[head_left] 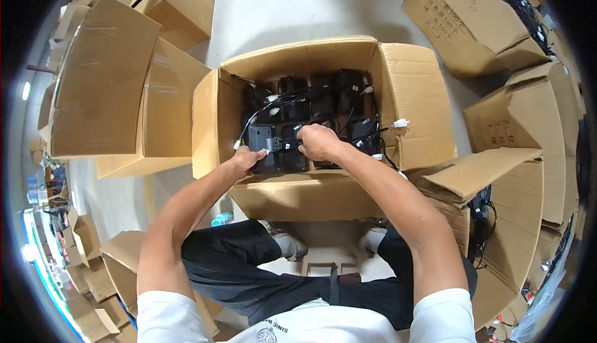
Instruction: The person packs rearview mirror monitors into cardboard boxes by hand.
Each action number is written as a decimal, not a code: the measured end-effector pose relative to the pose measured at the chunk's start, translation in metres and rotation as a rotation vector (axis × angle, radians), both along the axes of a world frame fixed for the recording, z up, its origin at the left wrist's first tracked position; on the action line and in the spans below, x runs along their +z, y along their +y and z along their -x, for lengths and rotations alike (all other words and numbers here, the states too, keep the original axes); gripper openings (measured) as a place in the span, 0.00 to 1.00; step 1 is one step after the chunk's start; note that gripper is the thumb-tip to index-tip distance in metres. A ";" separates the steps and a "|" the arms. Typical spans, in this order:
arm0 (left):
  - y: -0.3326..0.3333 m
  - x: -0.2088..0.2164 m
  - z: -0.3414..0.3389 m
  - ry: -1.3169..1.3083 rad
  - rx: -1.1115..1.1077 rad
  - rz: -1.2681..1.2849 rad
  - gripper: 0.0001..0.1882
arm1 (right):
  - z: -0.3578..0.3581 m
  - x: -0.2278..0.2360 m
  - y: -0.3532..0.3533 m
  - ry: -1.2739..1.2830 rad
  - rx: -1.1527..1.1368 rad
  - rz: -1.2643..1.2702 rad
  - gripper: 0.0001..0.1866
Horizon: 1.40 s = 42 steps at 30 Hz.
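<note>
Hands, left (247,156) and right (317,141), both grasping a black boxy unit (264,144) trailing white-plugged wires inside the open carton (323,200).

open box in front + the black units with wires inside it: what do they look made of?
Big open brown box: corrugated cardboard, matte, by its creased flaps and raw fold lines. Black boxy units: probably moulded plastic, slightly glossy with soft highlights. Thin black leads with white plug connectors: likely insulated wire with plastic plugs. Left hand and right hand grip units.
</note>
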<state>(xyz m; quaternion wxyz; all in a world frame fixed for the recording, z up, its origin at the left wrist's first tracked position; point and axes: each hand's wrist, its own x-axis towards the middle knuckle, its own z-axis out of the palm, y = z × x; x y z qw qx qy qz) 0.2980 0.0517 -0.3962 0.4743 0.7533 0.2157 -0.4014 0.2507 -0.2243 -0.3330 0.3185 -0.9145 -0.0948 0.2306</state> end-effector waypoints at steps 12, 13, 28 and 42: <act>-0.025 0.004 0.028 -0.650 -1.077 -0.782 0.60 | 0.005 -0.029 0.034 -0.027 0.066 -0.003 0.08; -0.019 -0.003 0.027 -0.646 -1.072 -0.782 0.60 | 0.005 -0.023 0.036 -0.029 0.120 0.002 0.08; 0.027 -0.060 -0.003 -1.067 -1.427 -0.913 0.57 | -0.012 0.015 -0.016 -0.432 0.338 0.368 0.09; 0.000 0.004 -0.030 -0.608 -1.358 -0.599 0.17 | 0.284 0.218 -0.206 -0.442 -0.700 0.251 0.20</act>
